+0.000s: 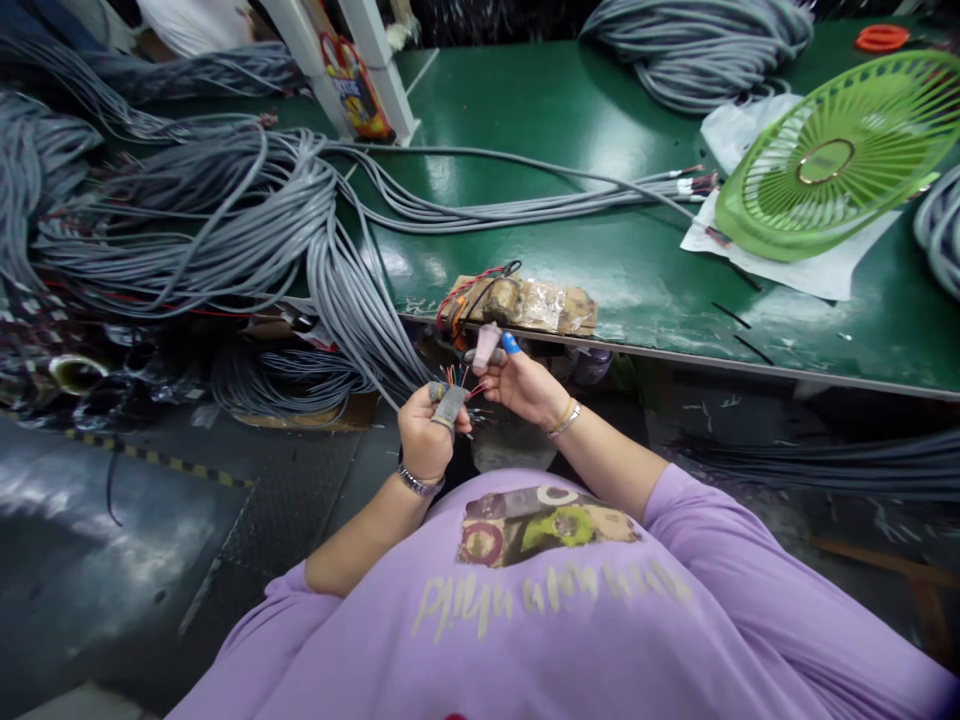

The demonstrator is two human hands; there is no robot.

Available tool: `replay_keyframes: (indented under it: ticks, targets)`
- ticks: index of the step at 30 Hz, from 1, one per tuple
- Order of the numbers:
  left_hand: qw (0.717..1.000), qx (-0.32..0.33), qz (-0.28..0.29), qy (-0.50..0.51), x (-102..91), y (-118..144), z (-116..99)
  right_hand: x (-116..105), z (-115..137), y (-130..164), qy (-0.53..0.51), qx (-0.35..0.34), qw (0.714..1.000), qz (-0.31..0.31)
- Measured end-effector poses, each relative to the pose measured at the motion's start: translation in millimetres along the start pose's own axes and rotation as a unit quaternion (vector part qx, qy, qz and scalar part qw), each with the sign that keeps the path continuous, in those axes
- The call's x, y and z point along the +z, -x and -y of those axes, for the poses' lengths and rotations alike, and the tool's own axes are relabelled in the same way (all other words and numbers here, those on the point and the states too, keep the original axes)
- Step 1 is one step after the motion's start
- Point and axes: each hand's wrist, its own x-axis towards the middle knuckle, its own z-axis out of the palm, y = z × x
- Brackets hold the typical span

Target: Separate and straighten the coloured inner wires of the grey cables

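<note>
Grey sheathed cable end [448,403] clamped in the closed left hand [424,432], coloured thin wires [456,377] fanning out above; right hand [525,385] fingertips pinched on those wires, just below the green table [600,250] edge, beside grey cable bundles [225,220].

Pale lettering is running across the chest of the person's purple shirt [555,600], just below its printed picture, but it is showing upside down and too smeared to read. Well beyond the shirt, a red and yellow printed label [352,85] is hanging on a white post; its words are too blurred to read.
</note>
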Motion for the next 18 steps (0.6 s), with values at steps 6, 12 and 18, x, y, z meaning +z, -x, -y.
replay_keyframes:
  ticks: [6, 12, 18]
  targets:
    - [1.000, 0.004, 0.008, 0.009, 3.2, 1.1, -1.8, 6.3, 5.2, -5.4, 0.014, -0.054, 0.998, 0.002]
    - [1.000, 0.017, 0.009, -0.010, 5.9, -3.4, -1.7, 9.3, 4.9, -7.4, 0.010, -0.070, 0.997, -0.019]
    - [1.000, 0.020, 0.011, -0.017, 10.7, -7.4, 3.4, 14.3, 4.1, -12.8, -0.028, -0.082, 0.995, -0.058]
